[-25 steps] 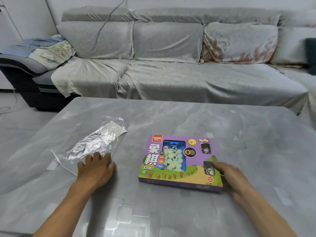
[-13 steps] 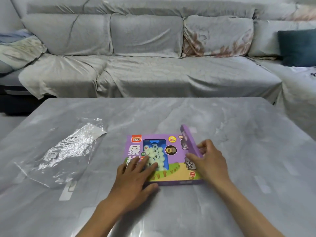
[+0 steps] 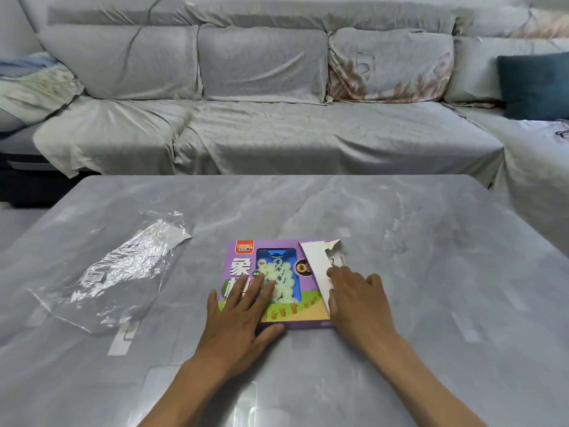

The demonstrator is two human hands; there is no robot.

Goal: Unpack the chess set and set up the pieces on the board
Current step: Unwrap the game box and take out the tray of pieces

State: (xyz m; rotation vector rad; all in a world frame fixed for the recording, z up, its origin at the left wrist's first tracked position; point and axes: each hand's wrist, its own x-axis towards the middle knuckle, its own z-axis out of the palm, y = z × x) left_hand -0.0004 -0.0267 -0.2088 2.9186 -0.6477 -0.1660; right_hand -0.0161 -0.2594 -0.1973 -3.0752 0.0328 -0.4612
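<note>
Now folding further over than half a second ago: the side flap (image 3: 317,266) of the chess box (image 3: 243,266), showing its white inner face and leaning across the right part of the lid. Lying flat near the front middle of the grey tabletop (image 3: 431,272), the purple box with pale round pieces (image 3: 281,280) behind its blue window. Pressing down on the left half of the lid with spread, straight fingers, the left hand (image 3: 243,318). Holding the flap at its lower edge, the right hand (image 3: 357,300), fingers bent, thumb against the flap. Resting well apart to the left, a crumpled clear wrapper (image 3: 123,266). Standing behind, a covered grey sofa (image 3: 277,118).
</note>
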